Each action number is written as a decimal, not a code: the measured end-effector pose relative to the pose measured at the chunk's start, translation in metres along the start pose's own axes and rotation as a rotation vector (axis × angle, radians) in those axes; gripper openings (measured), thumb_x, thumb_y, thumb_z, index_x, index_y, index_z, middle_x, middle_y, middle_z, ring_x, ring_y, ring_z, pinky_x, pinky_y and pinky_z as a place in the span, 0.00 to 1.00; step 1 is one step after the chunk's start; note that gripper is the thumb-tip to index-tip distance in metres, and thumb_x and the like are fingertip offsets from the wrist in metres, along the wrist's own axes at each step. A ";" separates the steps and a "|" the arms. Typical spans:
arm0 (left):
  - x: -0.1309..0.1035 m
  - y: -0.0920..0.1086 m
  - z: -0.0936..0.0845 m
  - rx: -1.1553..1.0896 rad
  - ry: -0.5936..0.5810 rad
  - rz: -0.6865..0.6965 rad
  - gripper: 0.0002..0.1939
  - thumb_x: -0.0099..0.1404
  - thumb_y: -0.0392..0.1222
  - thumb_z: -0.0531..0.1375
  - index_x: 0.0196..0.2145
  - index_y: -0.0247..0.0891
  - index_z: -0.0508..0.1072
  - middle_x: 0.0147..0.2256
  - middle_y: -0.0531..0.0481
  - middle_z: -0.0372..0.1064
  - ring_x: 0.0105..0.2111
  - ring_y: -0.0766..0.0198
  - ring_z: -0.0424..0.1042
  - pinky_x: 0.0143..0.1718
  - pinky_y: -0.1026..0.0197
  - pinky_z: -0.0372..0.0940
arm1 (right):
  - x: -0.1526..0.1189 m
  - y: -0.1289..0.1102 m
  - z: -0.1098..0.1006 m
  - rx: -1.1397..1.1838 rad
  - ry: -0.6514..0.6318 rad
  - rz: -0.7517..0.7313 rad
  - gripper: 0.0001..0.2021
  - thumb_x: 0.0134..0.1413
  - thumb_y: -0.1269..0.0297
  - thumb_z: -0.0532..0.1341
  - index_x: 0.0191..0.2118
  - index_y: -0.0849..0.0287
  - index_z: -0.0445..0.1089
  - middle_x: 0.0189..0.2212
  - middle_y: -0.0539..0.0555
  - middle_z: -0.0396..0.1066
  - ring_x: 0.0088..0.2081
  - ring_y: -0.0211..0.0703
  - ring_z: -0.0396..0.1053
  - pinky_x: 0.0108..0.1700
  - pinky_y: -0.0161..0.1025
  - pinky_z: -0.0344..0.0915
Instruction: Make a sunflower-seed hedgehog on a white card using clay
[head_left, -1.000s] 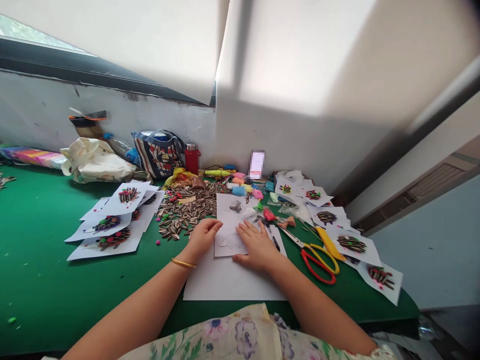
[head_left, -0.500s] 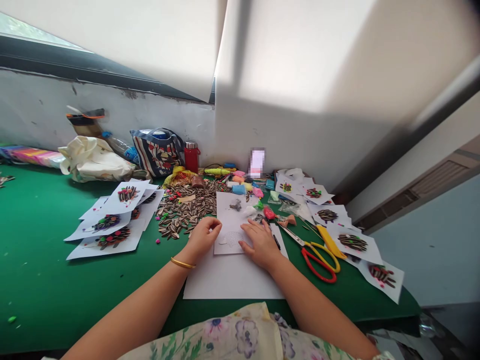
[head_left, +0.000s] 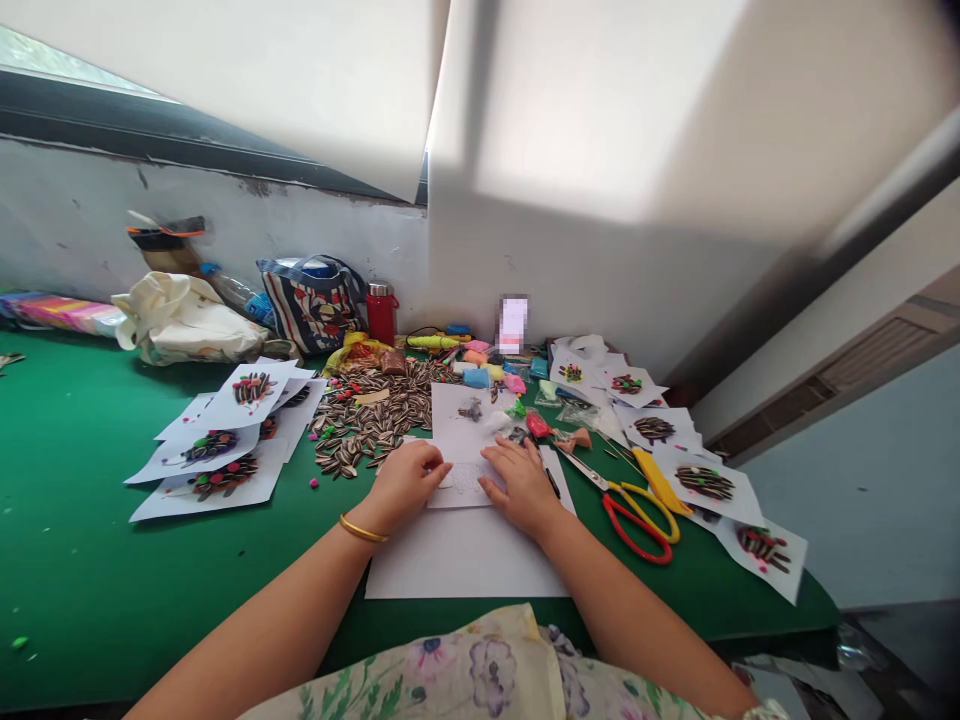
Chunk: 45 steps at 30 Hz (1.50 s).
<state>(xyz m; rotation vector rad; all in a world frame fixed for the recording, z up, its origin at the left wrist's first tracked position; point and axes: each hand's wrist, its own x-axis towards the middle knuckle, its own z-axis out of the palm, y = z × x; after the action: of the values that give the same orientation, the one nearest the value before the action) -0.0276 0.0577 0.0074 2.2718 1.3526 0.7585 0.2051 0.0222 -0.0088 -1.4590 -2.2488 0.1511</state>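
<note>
A small white sheet (head_left: pixel 448 408) with a faint dotted drawing lies on a larger white sheet (head_left: pixel 465 560). My left hand (head_left: pixel 409 482) is at the small sheet's left edge, thumb and fingertips pinched together beside the drawing. Whatever is in that pinch, if anything, is hidden. Flat on the small sheet's right side rests my right hand (head_left: pixel 523 485), its fingers spread and holding nothing. A grey lump of clay (head_left: pixel 470 409) is near the top of the small sheet. Just beyond my left hand spreads a pile of striped sunflower seeds (head_left: pixel 397 415).
Scissors (head_left: pixel 630 505) with red and yellow handles lie to the right. Cards with seed hedgehogs are stacked at left (head_left: pixel 259 492) and right (head_left: pixel 750 500). Coloured clay (head_left: pixel 537 424), a red bottle (head_left: pixel 381 313), a striped bag (head_left: pixel 311 305) and a phone (head_left: pixel 514 325) stand toward the wall.
My left hand has shifted slightly right and down, its fingertips now over the left part of the drawing. My right hand stays in place on the sheet.
</note>
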 end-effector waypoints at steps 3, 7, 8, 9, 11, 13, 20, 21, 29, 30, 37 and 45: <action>-0.001 0.003 -0.002 0.025 -0.013 0.059 0.12 0.66 0.45 0.55 0.30 0.40 0.76 0.32 0.47 0.73 0.36 0.58 0.70 0.39 0.58 0.62 | 0.000 0.001 0.001 0.002 -0.001 0.007 0.19 0.62 0.57 0.57 0.56 0.56 0.66 0.55 0.58 0.70 0.64 0.53 0.56 0.66 0.60 0.38; -0.001 0.003 0.000 0.007 -0.016 0.069 0.11 0.65 0.41 0.56 0.35 0.41 0.79 0.36 0.46 0.76 0.39 0.57 0.72 0.44 0.56 0.63 | 0.000 0.003 0.003 -0.005 -0.001 0.008 0.19 0.62 0.56 0.57 0.56 0.56 0.67 0.55 0.59 0.70 0.64 0.53 0.56 0.66 0.60 0.39; -0.002 0.002 0.001 -0.003 -0.014 0.062 0.11 0.64 0.40 0.56 0.36 0.41 0.79 0.36 0.47 0.76 0.39 0.57 0.72 0.44 0.56 0.64 | 0.000 0.003 0.003 -0.005 0.000 0.008 0.19 0.62 0.56 0.57 0.56 0.56 0.67 0.55 0.59 0.70 0.64 0.53 0.56 0.66 0.60 0.39; -0.002 0.001 0.001 -0.015 -0.013 0.052 0.11 0.64 0.39 0.56 0.37 0.41 0.79 0.37 0.47 0.76 0.39 0.57 0.73 0.45 0.56 0.64 | 0.000 0.003 0.003 -0.003 0.002 0.008 0.19 0.62 0.56 0.57 0.56 0.56 0.67 0.55 0.59 0.69 0.64 0.53 0.56 0.66 0.60 0.39; -0.002 0.000 0.002 -0.040 -0.014 0.025 0.11 0.62 0.38 0.57 0.38 0.41 0.79 0.37 0.48 0.77 0.39 0.58 0.73 0.44 0.57 0.65 | 0.000 0.004 0.004 0.004 0.004 0.011 0.19 0.62 0.56 0.57 0.56 0.56 0.67 0.55 0.58 0.69 0.63 0.53 0.56 0.66 0.59 0.38; -0.002 0.001 0.002 -0.059 -0.019 -0.013 0.10 0.61 0.37 0.57 0.38 0.40 0.78 0.36 0.48 0.77 0.37 0.58 0.73 0.41 0.58 0.65 | 0.000 0.004 0.004 0.008 0.005 0.014 0.19 0.62 0.56 0.57 0.56 0.56 0.66 0.55 0.58 0.69 0.63 0.53 0.56 0.66 0.59 0.38; -0.001 0.003 -0.001 -0.064 -0.048 0.003 0.07 0.61 0.40 0.58 0.31 0.41 0.77 0.31 0.48 0.75 0.34 0.58 0.71 0.37 0.58 0.63 | 0.000 0.004 0.003 0.014 0.008 0.016 0.19 0.62 0.56 0.57 0.56 0.56 0.67 0.55 0.58 0.69 0.63 0.53 0.56 0.66 0.59 0.39; -0.001 0.002 -0.001 -0.063 -0.046 0.019 0.08 0.61 0.40 0.58 0.31 0.41 0.78 0.32 0.47 0.75 0.35 0.58 0.71 0.38 0.58 0.63 | 0.000 0.004 0.003 0.015 0.007 0.017 0.19 0.62 0.56 0.57 0.56 0.56 0.67 0.55 0.58 0.69 0.63 0.53 0.56 0.66 0.59 0.39; -0.001 -0.002 0.001 -0.025 -0.066 0.080 0.09 0.62 0.39 0.58 0.31 0.42 0.79 0.33 0.47 0.74 0.36 0.58 0.71 0.40 0.58 0.63 | 0.000 0.004 0.004 0.003 -0.004 0.015 0.19 0.62 0.56 0.57 0.56 0.56 0.67 0.55 0.59 0.69 0.63 0.53 0.56 0.66 0.58 0.40; -0.001 -0.002 0.002 -0.015 -0.069 0.082 0.09 0.62 0.39 0.58 0.31 0.42 0.80 0.33 0.46 0.74 0.36 0.58 0.71 0.40 0.58 0.63 | 0.000 0.004 0.004 0.001 -0.006 0.015 0.19 0.62 0.56 0.57 0.56 0.56 0.67 0.56 0.59 0.69 0.63 0.53 0.56 0.66 0.58 0.40; 0.000 -0.004 0.003 0.028 -0.088 0.098 0.10 0.64 0.40 0.58 0.33 0.41 0.80 0.34 0.46 0.75 0.36 0.58 0.71 0.40 0.58 0.63 | 0.000 0.004 0.004 0.007 -0.004 0.018 0.19 0.62 0.56 0.57 0.55 0.57 0.68 0.55 0.58 0.69 0.63 0.53 0.56 0.66 0.58 0.40; -0.001 -0.007 0.003 0.055 -0.103 0.150 0.09 0.64 0.39 0.58 0.34 0.42 0.80 0.35 0.47 0.75 0.37 0.59 0.72 0.41 0.59 0.62 | 0.000 0.004 0.005 0.022 -0.002 0.022 0.18 0.62 0.57 0.57 0.55 0.56 0.68 0.55 0.58 0.69 0.63 0.53 0.56 0.66 0.58 0.40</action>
<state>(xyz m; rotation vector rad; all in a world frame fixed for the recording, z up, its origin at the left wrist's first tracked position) -0.0309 0.0599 0.0003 2.4414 1.1806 0.6489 0.2065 0.0247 -0.0141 -1.4729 -2.2265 0.1833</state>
